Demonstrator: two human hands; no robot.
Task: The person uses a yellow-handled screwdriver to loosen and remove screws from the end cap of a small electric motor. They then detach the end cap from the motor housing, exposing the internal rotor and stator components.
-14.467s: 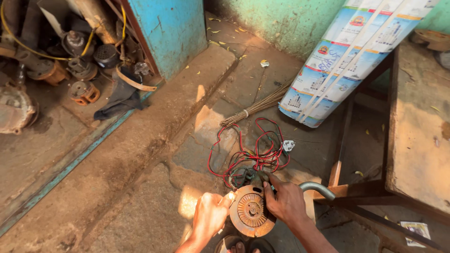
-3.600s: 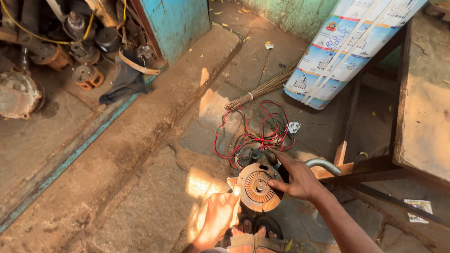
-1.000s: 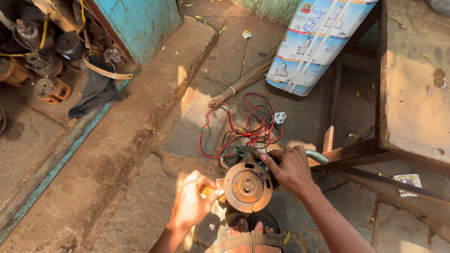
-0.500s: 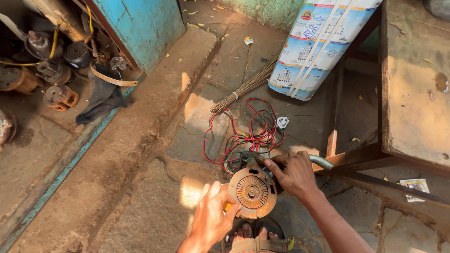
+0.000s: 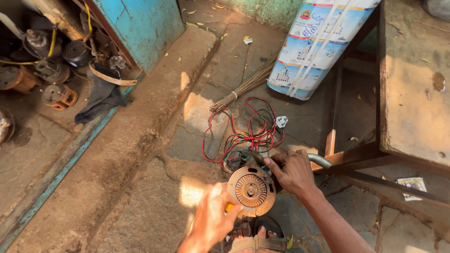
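A rusty round motor part (image 5: 252,190) with a finned copper-coloured face stands on the stone floor near my sandalled foot (image 5: 255,238). My right hand (image 5: 291,172) grips its upper right side. My left hand (image 5: 213,220) is closed around a yellow-handled tool (image 5: 228,208) at the part's lower left edge; the tool's tip is hidden. Red and black wires (image 5: 246,136) run in a tangle from the motor to a white plug (image 5: 281,122). A grey metal pipe (image 5: 320,160) sticks out behind my right hand.
A bundle of broom sticks (image 5: 243,86) lies beyond the wires. A printed sack roll (image 5: 316,44) leans at the back. A worn wooden table (image 5: 412,89) stands on the right. Old motors (image 5: 51,75) and a dark cloth (image 5: 101,96) sit left of a raised concrete step (image 5: 136,136).
The view shifted slightly between frames. My left hand has come in from the lower left against the motor part's edge. My right hand stays on the part.
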